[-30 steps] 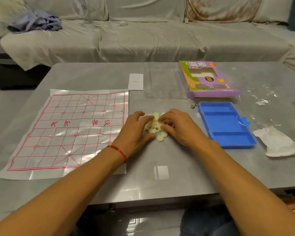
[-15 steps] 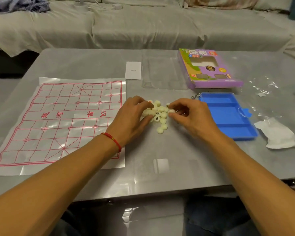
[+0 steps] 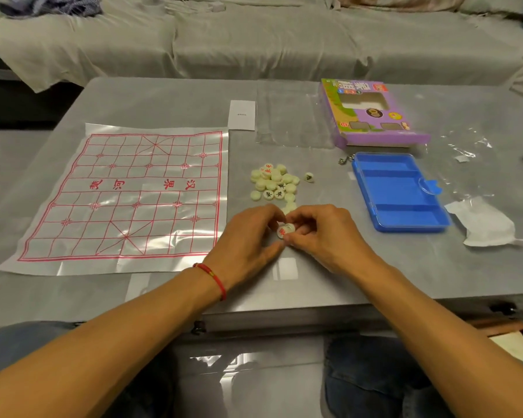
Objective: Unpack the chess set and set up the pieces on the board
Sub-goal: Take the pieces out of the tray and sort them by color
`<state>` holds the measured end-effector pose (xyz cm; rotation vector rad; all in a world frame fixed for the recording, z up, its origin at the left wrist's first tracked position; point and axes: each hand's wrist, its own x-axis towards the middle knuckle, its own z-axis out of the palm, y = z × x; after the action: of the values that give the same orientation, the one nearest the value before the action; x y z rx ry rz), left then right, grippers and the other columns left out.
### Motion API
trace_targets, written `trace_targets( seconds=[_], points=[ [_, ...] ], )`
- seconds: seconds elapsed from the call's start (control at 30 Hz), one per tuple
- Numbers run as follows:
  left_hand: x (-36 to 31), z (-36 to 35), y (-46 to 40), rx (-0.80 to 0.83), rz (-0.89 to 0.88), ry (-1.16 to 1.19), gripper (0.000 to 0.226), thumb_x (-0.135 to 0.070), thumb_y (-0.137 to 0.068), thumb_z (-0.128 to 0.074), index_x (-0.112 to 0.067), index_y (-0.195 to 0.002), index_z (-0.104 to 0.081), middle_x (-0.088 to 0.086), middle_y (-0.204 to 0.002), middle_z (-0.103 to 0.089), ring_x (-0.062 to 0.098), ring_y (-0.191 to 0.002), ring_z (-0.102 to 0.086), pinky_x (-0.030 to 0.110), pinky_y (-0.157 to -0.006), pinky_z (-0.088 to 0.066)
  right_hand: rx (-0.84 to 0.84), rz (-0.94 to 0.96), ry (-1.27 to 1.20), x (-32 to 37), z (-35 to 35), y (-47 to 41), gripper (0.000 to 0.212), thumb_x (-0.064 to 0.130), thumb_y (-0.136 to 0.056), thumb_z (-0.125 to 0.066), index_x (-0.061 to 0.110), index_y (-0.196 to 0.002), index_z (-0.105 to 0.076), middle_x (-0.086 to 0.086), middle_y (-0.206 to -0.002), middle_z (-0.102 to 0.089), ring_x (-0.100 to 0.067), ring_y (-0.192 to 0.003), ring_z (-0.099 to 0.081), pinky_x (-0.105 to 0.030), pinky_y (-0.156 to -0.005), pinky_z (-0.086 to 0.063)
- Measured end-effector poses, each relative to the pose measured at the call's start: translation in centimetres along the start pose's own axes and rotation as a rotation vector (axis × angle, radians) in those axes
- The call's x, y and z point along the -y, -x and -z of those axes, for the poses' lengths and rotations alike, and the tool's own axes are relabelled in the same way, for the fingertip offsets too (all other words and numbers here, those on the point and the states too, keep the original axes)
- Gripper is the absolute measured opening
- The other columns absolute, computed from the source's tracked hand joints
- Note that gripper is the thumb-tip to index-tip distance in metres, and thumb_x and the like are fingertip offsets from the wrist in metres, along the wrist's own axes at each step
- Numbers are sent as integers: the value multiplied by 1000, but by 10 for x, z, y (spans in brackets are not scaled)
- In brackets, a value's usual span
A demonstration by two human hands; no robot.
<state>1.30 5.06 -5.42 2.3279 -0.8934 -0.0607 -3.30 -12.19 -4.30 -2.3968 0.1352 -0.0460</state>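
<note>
Two pieces (image 3: pixel 285 230), as far as I am making out, are sitting between my hands just below the middle of the frame; the left hand (image 3: pixel 248 236) and the right hand (image 3: pixel 317 233) are meeting there, fingers curled in, each grip pinching at these small cream discs. One disc is showing a red character toward me. I am judging that I am holding them up close like this to read the faces and sort red from black before placing anything.

The pile of pieces (image 3: pixel 274 184) is lying on the grey worktop (image 3: pixel 163 95) just above my hands, right of the board, with one stray piece (image 3: pixel 309 177) a little apart on its right. They are small round cream discs; a few are lying face up with red or black characters, most are showing blank backs.

The board (image 3: pixel 124 194) is lying flat in the left half of the frame, a glossy sheet with a red grid, carrying no pieces, so setting up is not yet begun. The blue case (image 3: pixel 399 191) is sitting open at centre right, emptied, and the purple box (image 3: pixel 372 113) is lying above it, with clear wrapping (image 3: pixel 290 116) beside it, all pushed away from the board, I am guessing to keep the working area free.
</note>
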Motion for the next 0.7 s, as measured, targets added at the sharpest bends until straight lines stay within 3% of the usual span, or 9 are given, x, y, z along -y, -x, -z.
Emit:
trace_targets(
  seconds=[0.17,0.27,0.3,0.37,0.57,0.7],
  points=[
    [1,-3,-7,-8,-58,-79,20,-35,-87,-66,-19,-100,-69,-3,-92,-62,8,-79,-50,20,-73,-47,-79,49,87,-5,3,5,27,26,-89,-72,26,-116,-72,12,-95,-71,4,-79,-64,-1,-73,-44],
    [1,1,-11,11,-37,-122,19,-34,-86,-66,-19,-97,-68,-4,-90,-58,10,-79,-49,19,-70,-42,-104,145,251,-8,6,3,25,25,-93,-66,21,-118,-71,0,-106,-71,-14,-94,-65,-26,-87,-53],
    [2,3,-11,15,-21,-135,18,-34,-85,-67,-19,-96,-68,-4,-89,-56,10,-79,-48,17,-67,-38,-81,183,364,-8,5,2,23,25,-96,-63,19,-117,-69,-5,-105,-70,-22,-95,-64,-36,-87,-54],
    [5,7,-10,26,16,-158,18,-35,-84,-67,-20,-95,-66,-5,-90,-53,10,-81,-46,13,-65,-32,-35,264,502,-8,2,2,19,28,-97,-59,16,-110,-67,-6,-98,-64,-27,-87,-62,-43,-79,-54],
    [12,22,-15,112,121,-166,20,-35,-80,-71,-21,-93,-65,-3,-92,-54,13,-80,-54,19,-66,-45,-5,187,233,-16,9,4,28,39,-82,-76,30,-108,-71,13,-99,-58,-4,-84,-56,-19,-76,-51],
    [11,26,-23,91,140,-129,22,-40,-82,-70,-22,-93,-64,-2,-90,-55,11,-76,-52,16,-61,-41,-126,167,165,-24,15,-10,24,31,-87,-72,31,-111,-69,14,-104,-58,-2,-84,-57,-15,-76,-51]
  ],
)
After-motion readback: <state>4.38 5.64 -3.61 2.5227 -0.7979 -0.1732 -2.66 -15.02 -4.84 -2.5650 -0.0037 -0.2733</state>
